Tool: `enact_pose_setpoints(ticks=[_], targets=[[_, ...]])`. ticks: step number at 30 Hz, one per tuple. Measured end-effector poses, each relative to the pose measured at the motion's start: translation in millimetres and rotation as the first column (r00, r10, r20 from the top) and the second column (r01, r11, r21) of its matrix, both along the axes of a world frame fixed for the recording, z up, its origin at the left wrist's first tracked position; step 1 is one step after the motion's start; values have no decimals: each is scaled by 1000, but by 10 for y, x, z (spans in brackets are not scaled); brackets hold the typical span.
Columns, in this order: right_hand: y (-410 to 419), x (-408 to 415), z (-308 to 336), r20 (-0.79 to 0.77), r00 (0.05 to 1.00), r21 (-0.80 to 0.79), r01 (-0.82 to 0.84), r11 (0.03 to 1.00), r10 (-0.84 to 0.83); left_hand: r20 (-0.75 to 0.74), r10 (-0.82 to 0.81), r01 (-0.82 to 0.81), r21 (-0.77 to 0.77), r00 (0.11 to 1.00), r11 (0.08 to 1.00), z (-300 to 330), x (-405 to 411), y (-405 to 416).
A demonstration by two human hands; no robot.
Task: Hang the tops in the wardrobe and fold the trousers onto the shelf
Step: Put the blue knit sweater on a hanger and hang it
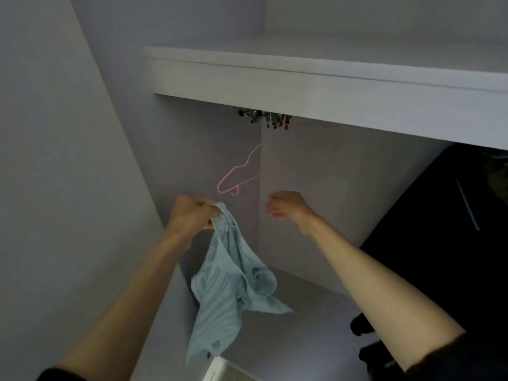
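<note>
Our left hand [192, 213] pinches the blue top [228, 287] hanging just below the pink hanger [237, 173], while our right hand [288, 207], loosely curled and empty, reaches nearer it.

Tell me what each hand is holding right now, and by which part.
The left hand grips the light blue knit top by a bunched upper edge, the rest hanging below. The right hand holds nothing, fingers loosely curled near the pink hanger.

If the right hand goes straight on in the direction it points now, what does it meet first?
The right hand points up and slightly left, toward the pink hanger. It would probably meet the hanger's lower end first. If it passes in front of the hanger, the wardrobe back panel comes next; depth is unclear.
</note>
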State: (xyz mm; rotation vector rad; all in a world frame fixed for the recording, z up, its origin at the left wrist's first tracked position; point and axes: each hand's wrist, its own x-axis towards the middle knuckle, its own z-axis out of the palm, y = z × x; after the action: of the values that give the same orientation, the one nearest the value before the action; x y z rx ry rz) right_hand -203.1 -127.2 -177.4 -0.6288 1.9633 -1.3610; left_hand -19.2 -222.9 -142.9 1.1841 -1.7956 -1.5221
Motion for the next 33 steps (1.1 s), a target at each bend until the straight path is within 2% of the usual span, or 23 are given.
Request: enact_pose_setpoints(ticks=[3, 7, 15, 20, 24, 26, 33], targets=[[-386, 92, 173, 320, 947, -216, 50, 975, 23, 21, -6, 6, -23, 1000, 1000, -45, 21, -80], [-781, 93, 330, 487, 873, -320, 150, 935, 27, 44, 2, 0, -29, 999, 1000, -77, 64, -172], [-938, 58, 354, 573, 819, -375, 241, 895, 19, 50, -6, 6, -11, 999, 1000, -102, 159, -313], [-873, 154, 396, 536, 844, -456, 310, 834, -21, 37, -33, 33, -12, 999, 999, -87, 224, -358], [-775, 203, 514, 679, 734, -502, 472, 724, -8, 44, -76, 76, 2, 996, 997, -84, 262, -335], [-713, 199, 561, 704, 710, -512, 532, 674, -25, 48, -102, 101, 4, 994, 995, -81, 272, -317], [-331, 161, 678, 531, 843, -557, 428, 711, -91, 38, -182, 181, 25, 983, 983, -88, 235, -221]])
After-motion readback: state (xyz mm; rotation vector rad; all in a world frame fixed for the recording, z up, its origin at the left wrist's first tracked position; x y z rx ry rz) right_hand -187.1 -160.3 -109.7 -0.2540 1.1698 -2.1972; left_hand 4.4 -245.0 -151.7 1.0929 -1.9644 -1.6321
